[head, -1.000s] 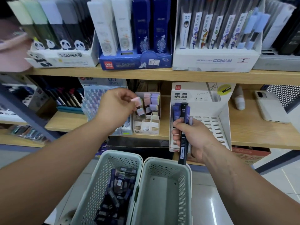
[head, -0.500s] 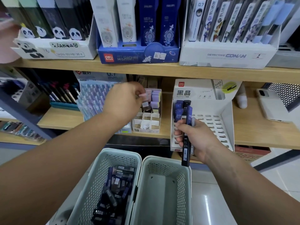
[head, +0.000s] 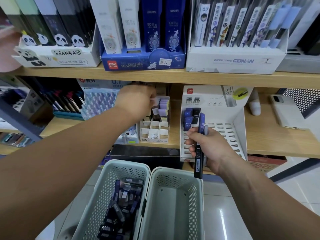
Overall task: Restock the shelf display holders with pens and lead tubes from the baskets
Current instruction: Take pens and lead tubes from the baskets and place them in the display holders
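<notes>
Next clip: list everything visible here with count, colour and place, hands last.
left basket: one, pale green, bottom centre
loose lead tubes: many, dark blue and black, inside left basket
right basket: one, pale green, beside left basket
slotted holder: one, white, middle shelf, behind right hand
shelved tubes: about three, blue and black, slotted holder's top left
divided holder: one, white, middle shelf centre
pastel tubes: several, purple and brown, divided holder's back rows
display boxes: three, white, blue, white, upper shelf
phone: one, white, middle shelf right
left hand: one, at divided holder's back row, grip hidden
right hand: one, grips held tubes, black and blue, before slotted holder
</notes>
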{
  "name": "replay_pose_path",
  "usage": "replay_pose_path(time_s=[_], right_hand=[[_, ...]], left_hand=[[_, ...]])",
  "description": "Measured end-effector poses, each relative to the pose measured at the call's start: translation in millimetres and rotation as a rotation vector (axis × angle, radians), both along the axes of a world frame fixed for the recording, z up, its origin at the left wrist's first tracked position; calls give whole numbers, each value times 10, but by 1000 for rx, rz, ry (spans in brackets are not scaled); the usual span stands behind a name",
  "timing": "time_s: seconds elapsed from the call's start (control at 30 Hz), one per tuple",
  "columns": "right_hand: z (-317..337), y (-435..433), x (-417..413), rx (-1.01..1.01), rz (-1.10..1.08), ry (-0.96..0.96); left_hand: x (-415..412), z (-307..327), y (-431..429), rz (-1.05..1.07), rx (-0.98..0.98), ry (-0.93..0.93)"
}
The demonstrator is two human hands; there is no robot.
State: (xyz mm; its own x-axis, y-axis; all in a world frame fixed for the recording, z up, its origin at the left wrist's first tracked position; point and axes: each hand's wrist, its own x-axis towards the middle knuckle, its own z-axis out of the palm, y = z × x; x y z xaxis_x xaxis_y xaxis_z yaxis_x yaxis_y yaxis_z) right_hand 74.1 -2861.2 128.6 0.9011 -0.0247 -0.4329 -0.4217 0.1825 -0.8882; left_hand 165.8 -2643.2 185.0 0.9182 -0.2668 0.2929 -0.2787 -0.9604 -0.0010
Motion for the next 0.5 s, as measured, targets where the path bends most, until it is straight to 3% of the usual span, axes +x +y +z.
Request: replay_pose_path(time_s=[0.3, 0.5], right_hand=[[20, 33, -19, 1, 16, -17], [26, 57, -21, 22, 32, -11]], left_hand=[[129, 68, 16, 24, 15, 157], [81, 115, -105, 31, 153, 223]])
